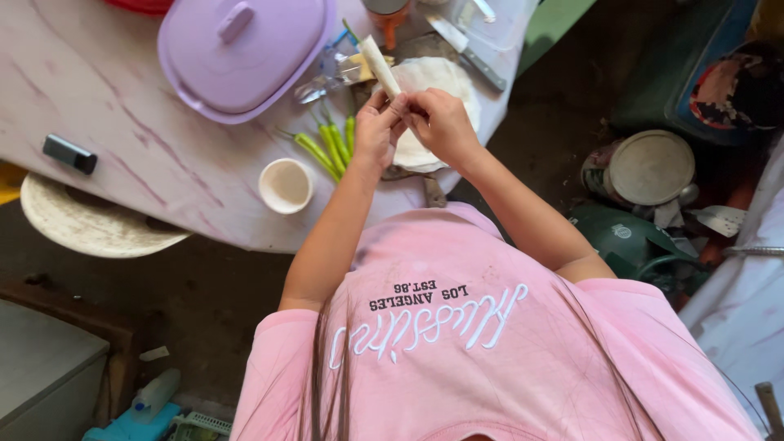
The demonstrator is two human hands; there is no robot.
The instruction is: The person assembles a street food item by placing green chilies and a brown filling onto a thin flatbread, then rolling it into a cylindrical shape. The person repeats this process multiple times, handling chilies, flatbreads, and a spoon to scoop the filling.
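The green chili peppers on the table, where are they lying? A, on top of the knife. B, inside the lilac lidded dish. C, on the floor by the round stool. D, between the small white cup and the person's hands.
D: the green chili peppers lie on the pale table, just right of the small white cup and left of the left hand.

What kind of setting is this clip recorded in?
Most likely an informal home kitchen or food-prep corner. The left hand and right hand hold a pale rolled wrapper over a marbled table with green chillies, a lilac lidded dish and a knife.
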